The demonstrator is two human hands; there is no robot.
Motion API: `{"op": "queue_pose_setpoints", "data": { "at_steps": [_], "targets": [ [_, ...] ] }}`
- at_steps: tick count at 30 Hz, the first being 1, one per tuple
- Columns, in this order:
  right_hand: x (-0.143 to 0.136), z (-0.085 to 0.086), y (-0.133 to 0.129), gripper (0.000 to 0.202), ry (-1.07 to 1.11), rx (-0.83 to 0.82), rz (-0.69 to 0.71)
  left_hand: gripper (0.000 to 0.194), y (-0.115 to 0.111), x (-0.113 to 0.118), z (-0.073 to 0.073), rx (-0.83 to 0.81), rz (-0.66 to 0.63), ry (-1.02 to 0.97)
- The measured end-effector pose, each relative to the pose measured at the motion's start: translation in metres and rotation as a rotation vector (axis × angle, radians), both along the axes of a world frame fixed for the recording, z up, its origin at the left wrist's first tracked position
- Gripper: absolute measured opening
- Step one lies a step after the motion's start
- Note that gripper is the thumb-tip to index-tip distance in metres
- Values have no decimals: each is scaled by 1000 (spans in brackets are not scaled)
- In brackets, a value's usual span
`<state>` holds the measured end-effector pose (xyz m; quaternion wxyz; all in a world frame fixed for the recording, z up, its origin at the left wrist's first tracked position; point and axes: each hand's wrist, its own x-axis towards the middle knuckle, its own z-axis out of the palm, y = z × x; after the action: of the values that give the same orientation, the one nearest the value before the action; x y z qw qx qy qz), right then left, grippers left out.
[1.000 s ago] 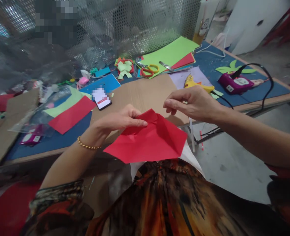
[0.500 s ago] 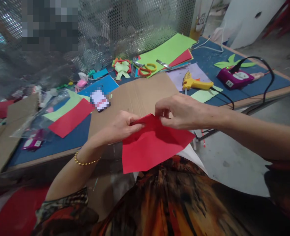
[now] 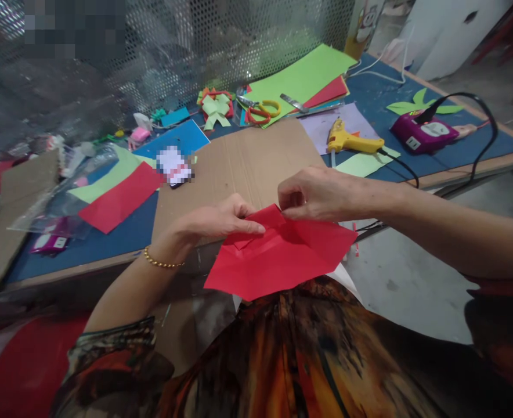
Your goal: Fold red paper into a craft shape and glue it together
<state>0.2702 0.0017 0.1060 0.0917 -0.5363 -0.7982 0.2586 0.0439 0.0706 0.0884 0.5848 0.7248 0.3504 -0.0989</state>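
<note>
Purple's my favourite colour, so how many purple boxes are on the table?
2. One purple box sits on the right, with a black cable; the other purple box is on the left, by clear plastic. Clutter may hide more.

Beyond both hands, bare cardboard (image 3: pixel 256 154) leaves an open lane forward, ending at the scissors (image 3: pixel 263 110) near its far edge. Outward and forward of the right hand (image 3: pixel 315 191), the yellow glue gun (image 3: pixel 354 141) and its black cord (image 3: pixel 402 164) bar the way. Ahead of the left hand (image 3: pixel 226 217), slightly leftward, the smartphone (image 3: pixel 173 167) is an obstacle; farther left lies a clear plastic bag (image 3: pixel 51 203), its edges hard to make out. Red paper (image 3: pixel 278 255) fills the gap between hands and torso.
</note>
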Motion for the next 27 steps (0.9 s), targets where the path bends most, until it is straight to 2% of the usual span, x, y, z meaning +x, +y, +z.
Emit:
{"op": "queue_pose_setpoints", "data": {
  "at_steps": [4, 10, 16, 23, 27],
  "targets": [
    [0, 1, -1, 10, -16, 3, 7, 37, 1, 2, 0, -45, -34, -7],
    [2, -3, -1, 11, -70, 37, -16, 28, -2, 2, -6, -136, 66, -54],
    [2, -7, 5, 15, 45, 104, 44, 30, 0, 1, -6, -120, 28, -39],
    [4, -7, 15, 16, 53, -141, 126, 31, 1, 3, -2, -37, 10, -48],
    [6, -10, 17, 14, 56, -155, 148, 28, 1, 3, -3, -70, -50, -40]
  ]
}}
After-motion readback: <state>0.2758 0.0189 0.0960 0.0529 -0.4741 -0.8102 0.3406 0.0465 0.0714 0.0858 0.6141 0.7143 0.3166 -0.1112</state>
